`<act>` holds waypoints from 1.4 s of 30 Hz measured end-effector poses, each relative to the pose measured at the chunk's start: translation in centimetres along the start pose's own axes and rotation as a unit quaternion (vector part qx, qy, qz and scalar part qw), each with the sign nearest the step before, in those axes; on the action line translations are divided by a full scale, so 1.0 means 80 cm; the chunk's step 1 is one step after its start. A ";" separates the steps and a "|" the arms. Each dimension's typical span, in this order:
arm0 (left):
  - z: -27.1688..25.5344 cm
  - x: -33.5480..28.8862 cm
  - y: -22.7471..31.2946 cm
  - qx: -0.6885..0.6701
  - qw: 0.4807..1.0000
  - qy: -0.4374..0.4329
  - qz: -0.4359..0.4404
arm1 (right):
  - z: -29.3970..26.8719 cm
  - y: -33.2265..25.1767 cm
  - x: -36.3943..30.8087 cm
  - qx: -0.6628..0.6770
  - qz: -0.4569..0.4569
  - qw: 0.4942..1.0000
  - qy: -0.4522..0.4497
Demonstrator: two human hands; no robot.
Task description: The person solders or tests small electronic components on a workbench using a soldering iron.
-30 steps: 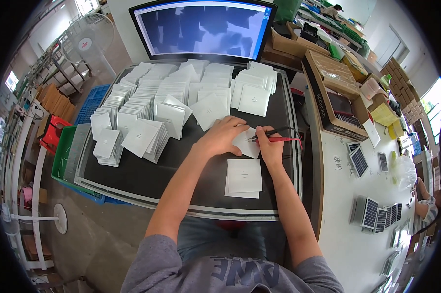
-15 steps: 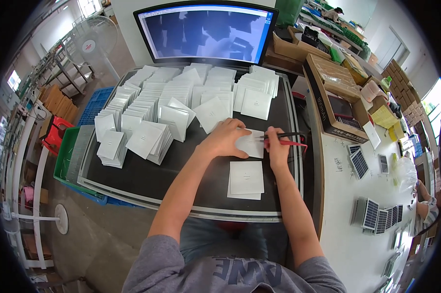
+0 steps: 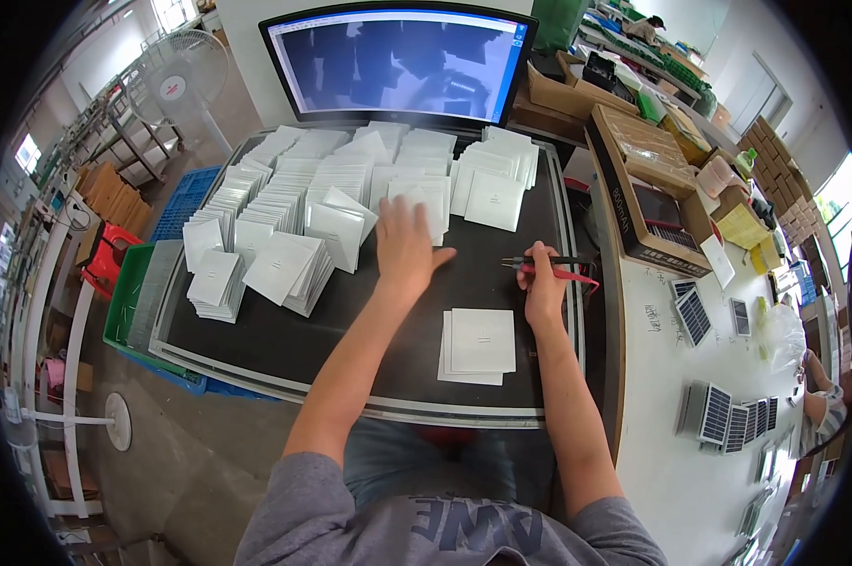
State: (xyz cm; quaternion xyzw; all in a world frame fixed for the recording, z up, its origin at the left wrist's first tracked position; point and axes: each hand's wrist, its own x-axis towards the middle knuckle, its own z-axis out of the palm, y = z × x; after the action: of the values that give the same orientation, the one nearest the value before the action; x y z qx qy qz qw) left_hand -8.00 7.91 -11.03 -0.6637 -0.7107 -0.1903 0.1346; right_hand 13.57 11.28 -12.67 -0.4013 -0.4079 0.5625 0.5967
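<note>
My left hand (image 3: 408, 247) is slightly blurred, thumb and fingers apart, over the near edge of a stack of white square panels (image 3: 428, 196). It holds nothing that I can see. My right hand (image 3: 542, 291) grips a pair of test probes, a black probe (image 3: 563, 259) and a red probe (image 3: 573, 275), with tips pointing left above the black mat (image 3: 388, 354). Below and left of that hand lies a small pile of white square panels (image 3: 483, 340), unevenly stacked, two small marks on the top one. Leaning rows of similar panels (image 3: 336, 184) fill the mat's far left.
A monitor (image 3: 398, 61) stands behind the panels. To the right, a white bench (image 3: 662, 377) carries an open cardboard box (image 3: 667, 222) and several small solar panels (image 3: 718, 415). A green crate (image 3: 124, 302) sits by the mat's left edge, with a fan (image 3: 176, 85) beyond.
My left hand has left the panel under the probes and moved up-left to the stack. That panel is gone from there; the near pile's top panel sits differently. The probes stay in my right hand.
</note>
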 end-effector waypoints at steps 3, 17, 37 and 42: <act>-0.004 0.000 0.013 -0.023 0.998 -0.064 -0.006 | -0.006 0.003 0.003 0.000 0.004 1.000 0.007; -0.021 -0.002 0.044 -0.251 0.931 -0.219 0.147 | 0.008 0.015 -0.007 -0.149 -0.081 0.986 0.009; -0.009 0.046 0.045 -0.215 0.876 -0.312 0.299 | 0.002 0.009 -0.006 -0.229 -0.082 0.970 0.027; -0.019 0.039 0.039 -0.217 0.892 -0.275 0.286 | -0.003 -0.005 -0.005 -0.115 -0.007 0.993 0.025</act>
State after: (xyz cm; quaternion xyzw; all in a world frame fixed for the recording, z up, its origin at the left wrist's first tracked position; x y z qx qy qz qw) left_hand -5.21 10.19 -8.02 -0.8765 -0.4401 -0.1032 -0.1653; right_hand 13.95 10.85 -12.41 -0.4786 -0.4577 0.4977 0.5601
